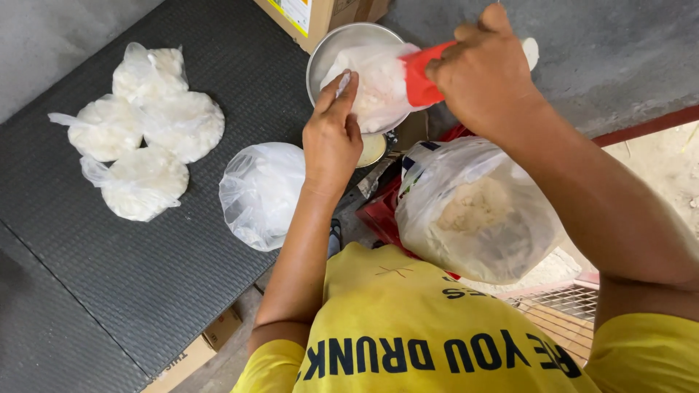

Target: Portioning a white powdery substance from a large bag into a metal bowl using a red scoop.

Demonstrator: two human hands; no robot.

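Note:
My left hand [333, 131] pinches the rim of a small clear plastic bag [375, 87] holding white powder, which rests in a round metal bowl [328, 49]. My right hand [486, 73] grips a red scoop [422, 73] whose mouth is tipped into that bag. Below the right forearm sits a large clear sack [473, 211] of pale flour-like powder. An empty-looking crumpled plastic bag [262, 191] lies just left of my left wrist.
Several tied bags of white powder [145, 131] lie grouped on the dark ribbed mat [145, 276] at the left. A cardboard box [306, 18] stands behind the bowl. A red crate [382, 211] sits under the sack, a wire rack [561, 302] at lower right.

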